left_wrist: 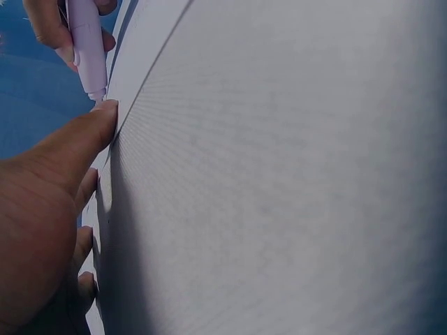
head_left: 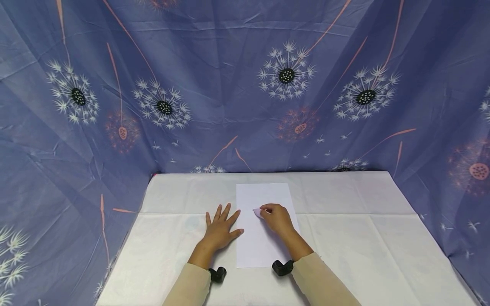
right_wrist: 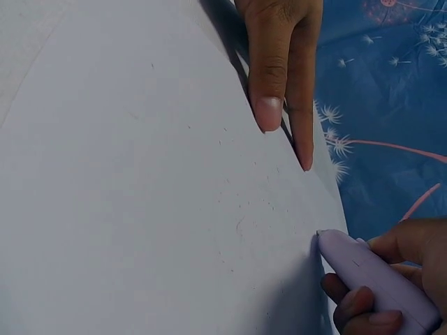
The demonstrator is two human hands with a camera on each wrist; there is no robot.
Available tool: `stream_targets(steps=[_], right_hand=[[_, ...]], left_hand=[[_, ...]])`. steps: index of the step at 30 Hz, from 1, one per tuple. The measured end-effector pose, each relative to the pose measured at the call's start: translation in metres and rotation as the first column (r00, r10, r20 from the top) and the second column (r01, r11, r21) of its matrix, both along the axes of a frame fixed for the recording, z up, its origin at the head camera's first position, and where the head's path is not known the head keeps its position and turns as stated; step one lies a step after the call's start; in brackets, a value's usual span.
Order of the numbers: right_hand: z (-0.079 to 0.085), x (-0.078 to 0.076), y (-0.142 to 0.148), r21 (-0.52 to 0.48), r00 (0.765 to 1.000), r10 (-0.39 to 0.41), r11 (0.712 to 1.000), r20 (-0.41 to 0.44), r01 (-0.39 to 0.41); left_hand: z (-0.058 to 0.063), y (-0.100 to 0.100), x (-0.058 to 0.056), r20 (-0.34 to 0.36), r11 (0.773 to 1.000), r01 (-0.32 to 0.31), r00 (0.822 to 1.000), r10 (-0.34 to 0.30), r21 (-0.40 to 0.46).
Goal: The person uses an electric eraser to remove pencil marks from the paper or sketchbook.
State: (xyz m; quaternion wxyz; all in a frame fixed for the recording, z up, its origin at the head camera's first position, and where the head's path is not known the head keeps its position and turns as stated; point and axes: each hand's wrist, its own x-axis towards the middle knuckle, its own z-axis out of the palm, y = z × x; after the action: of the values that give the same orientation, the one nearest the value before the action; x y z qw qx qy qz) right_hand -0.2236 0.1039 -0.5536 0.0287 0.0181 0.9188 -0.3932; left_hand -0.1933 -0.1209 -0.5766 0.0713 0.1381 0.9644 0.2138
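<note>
A sheet of white paper [head_left: 264,250] lies upright on the white-covered table. My right hand [head_left: 277,217] grips a lavender electric eraser [head_left: 257,213], thick-bodied and tapering to a small tip. In the right wrist view the tip of the eraser [right_wrist: 377,279] is right at the paper, among small dark specks [right_wrist: 241,202] and a faint curved mark. My left hand [head_left: 220,231] rests with spread fingers at the paper's left edge, thumb and index fingertip on the sheet. From the left wrist view, the eraser [left_wrist: 88,49] appears beyond the left thumb [left_wrist: 98,129].
A white cloth [head_left: 356,246] with fold creases covers the table. Blue fabric with dandelion prints [head_left: 218,85] hangs behind and at both sides. Black wrist mounts [head_left: 282,268] sit by the cuffs of both beige sleeves [head_left: 321,280].
</note>
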Motion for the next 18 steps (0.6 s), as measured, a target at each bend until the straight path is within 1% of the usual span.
stream_targets(steps=[5, 13, 18], right_hand=[[0.0013, -0.0005, 0.0030, -0.014, 1.000, -0.015, 1.000, -0.012, 0.015], [0.0016, -0.0013, 0.0056, -0.002, 0.999, -0.018, 1.000, -0.032, 0.018], [0.0012, -0.0010, 0.0040, 0.000, 1.000, 0.007, 1.000, -0.018, -0.007]], left_hand=[[0.0004, -0.0001, 0.0004, -0.006, 1.000, 0.002, 1.000, -0.002, 0.004], [0.0013, -0.0002, 0.0003, -0.013, 1.000, 0.004, 1.000, -0.004, 0.001], [0.0012, -0.0002, 0.0003, -0.009, 1.000, 0.004, 1.000, -0.004, -0.002]])
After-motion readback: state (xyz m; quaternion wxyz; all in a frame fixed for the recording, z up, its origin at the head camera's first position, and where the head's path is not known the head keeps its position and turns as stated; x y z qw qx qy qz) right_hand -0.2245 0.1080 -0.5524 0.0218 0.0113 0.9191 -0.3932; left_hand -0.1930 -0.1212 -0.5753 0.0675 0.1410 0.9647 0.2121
